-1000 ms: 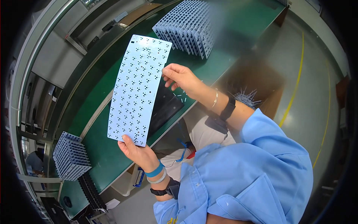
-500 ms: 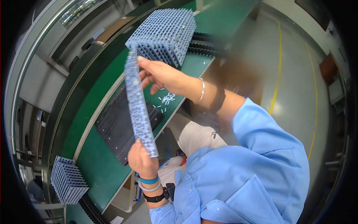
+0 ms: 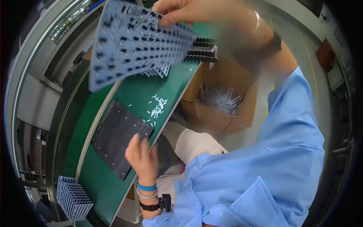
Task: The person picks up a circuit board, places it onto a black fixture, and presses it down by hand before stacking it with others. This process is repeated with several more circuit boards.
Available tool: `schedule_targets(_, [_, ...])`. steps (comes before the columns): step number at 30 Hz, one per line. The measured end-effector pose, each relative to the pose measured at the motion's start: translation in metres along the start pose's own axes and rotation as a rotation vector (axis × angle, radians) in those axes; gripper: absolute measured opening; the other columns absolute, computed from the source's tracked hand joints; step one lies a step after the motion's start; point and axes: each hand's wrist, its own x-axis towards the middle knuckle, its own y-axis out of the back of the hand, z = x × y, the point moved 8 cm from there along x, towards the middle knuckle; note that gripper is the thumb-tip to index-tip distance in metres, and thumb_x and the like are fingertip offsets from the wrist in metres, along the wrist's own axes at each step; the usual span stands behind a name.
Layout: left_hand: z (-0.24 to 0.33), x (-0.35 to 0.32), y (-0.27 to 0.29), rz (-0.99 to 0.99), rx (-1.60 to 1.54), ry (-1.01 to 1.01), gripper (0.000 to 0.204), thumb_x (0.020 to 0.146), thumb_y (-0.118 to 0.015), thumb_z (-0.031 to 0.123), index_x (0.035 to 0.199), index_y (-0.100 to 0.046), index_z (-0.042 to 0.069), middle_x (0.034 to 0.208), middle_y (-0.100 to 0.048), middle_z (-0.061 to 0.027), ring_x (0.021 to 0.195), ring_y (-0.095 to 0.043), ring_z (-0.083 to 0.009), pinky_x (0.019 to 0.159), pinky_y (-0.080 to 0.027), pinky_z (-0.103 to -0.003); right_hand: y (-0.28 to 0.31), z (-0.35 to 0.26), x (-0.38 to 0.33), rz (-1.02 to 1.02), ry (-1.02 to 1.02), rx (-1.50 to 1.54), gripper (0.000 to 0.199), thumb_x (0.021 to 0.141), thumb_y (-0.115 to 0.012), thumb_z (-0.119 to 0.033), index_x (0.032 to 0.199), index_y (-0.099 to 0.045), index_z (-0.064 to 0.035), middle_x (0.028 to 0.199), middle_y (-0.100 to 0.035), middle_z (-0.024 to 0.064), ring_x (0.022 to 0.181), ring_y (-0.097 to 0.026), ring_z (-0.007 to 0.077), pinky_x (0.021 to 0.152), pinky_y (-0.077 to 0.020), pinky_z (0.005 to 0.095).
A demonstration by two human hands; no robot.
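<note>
My right hand (image 3: 189, 11) grips the top edge of a pale blue-grey plastic sheet (image 3: 132, 41) dotted with small black marks, and holds it raised over the far part of the green bench. The sheet partly hides a stack of similar sheets behind it. My left hand (image 3: 141, 155) holds nothing, fingers apart, and hovers at the near edge of the bench beside a black perforated plate (image 3: 117, 138) lying flat.
The green bench top (image 3: 140, 98) carries a scatter of small white bits (image 3: 157, 108). A stack of pale sheets (image 3: 73, 198) stands at the lower left. Below the bench's near edge sits an open cardboard box (image 3: 223, 113) with thin white scraps.
My left hand has let go of the sheet's lower end and dropped beside the black plate. My right hand has swung the sheet up and away over the bench's far end.
</note>
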Motion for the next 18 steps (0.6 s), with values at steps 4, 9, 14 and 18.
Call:
schedule_targets(4, [-0.06,-0.044,0.015,0.077,0.048,0.274,0.028,0.085,-0.056,0.003,0.113,-0.053,0.0,0.122,-0.05,-0.0187,0.11,-0.048,-0.0344,0.093,-0.038,-0.041,0.022,0.018,0.015,-0.107,-0.034,-0.525,0.017,0.082,-0.057,-0.013,0.091,-0.059,0.0015,0.078,-0.06,0.0152,0.076,-0.06,0.027,0.072,-0.0462,0.0358])
schedule_targets(9, [-0.093,-0.077,0.02,0.133,0.114,0.447,0.025,0.088,-0.05,0.002,0.112,-0.052,-0.004,0.122,-0.049,-0.0188,0.111,-0.047,-0.0337,0.094,-0.038,-0.041,0.018,0.124,0.034,-0.273,0.183,-0.806,0.023,0.082,-0.059,-0.014,0.102,-0.06,-0.003,0.087,-0.063,0.0111,0.077,-0.059,0.0239,0.068,-0.0464,0.0339])
schedule_targets(14, [-0.09,-0.077,0.014,0.098,0.164,0.447,0.024,0.089,-0.048,0.002,0.112,-0.052,-0.005,0.121,-0.05,-0.0182,0.111,-0.047,-0.0326,0.093,-0.039,-0.041,-0.002,0.174,0.029,-0.389,0.013,-0.87,0.025,0.082,-0.057,-0.009,0.106,-0.06,-0.0053,0.101,-0.06,0.0121,0.095,-0.057,0.0297,0.084,-0.0452,0.0387])
schedule_targets(18, [-0.09,-0.072,0.005,0.065,0.16,0.452,0.024,0.089,-0.049,0.002,0.111,-0.053,-0.005,0.121,-0.05,-0.0181,0.111,-0.047,-0.0325,0.093,-0.039,-0.041,-0.006,0.211,0.028,-0.41,0.064,-0.908,0.021,0.082,-0.057,-0.009,0.102,-0.062,-0.0073,0.096,-0.059,0.0103,0.095,-0.056,0.0289,0.081,-0.0462,0.0389])
